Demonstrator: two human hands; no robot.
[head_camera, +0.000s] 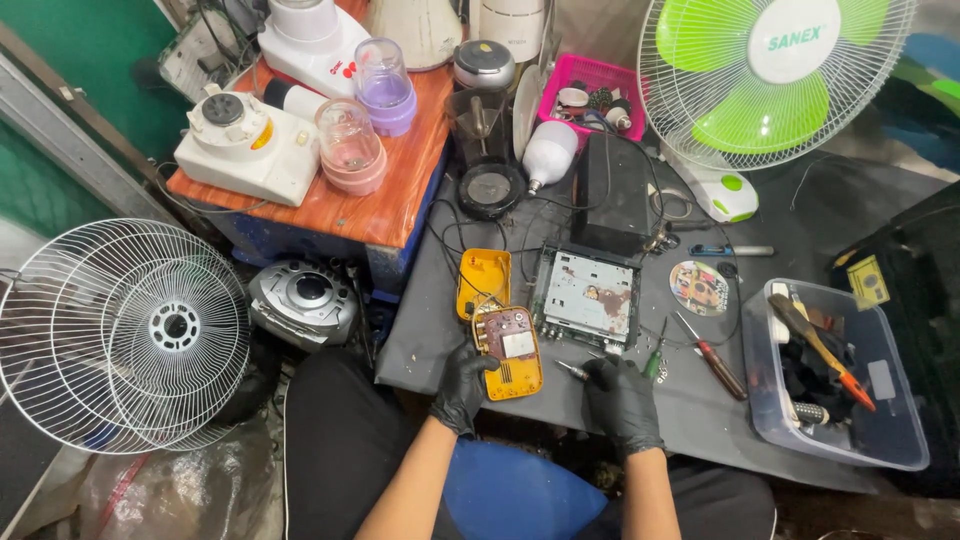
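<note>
Both hands wear black gloves and work at the near edge of the grey surface (700, 420), apart from each other. The left hand (461, 388) is closed on the near left corner of a yellow housing (512, 352), which lies flat at the near edge with a brown circuit board (508, 335) showing inside it. A second yellow shell (483, 281) lies just behind it, touching or almost touching, and black wires run from there toward the far side. The right hand (622, 400) is closed around a small tool with a metal tip (572, 371); the tip points left toward the yellow housing but stays a little apart from it. I cannot tell exactly what kind of tool it is.

Just behind the right hand lies an open metal chassis (587, 294) with a board inside. To its right a green-handled screwdriver (654, 358) and a red-handled screwdriver (712, 357) lie on the surface, and a disc (699, 288) lies further back. A clear plastic tub (880, 440) with tools stands at the right edge. A white and green fan (765, 70) stands at the far right corner. Left of the surface, an orange wooden table (400, 190) carries blender parts, and a white fan guard (120, 335) rests on the floor.
</note>
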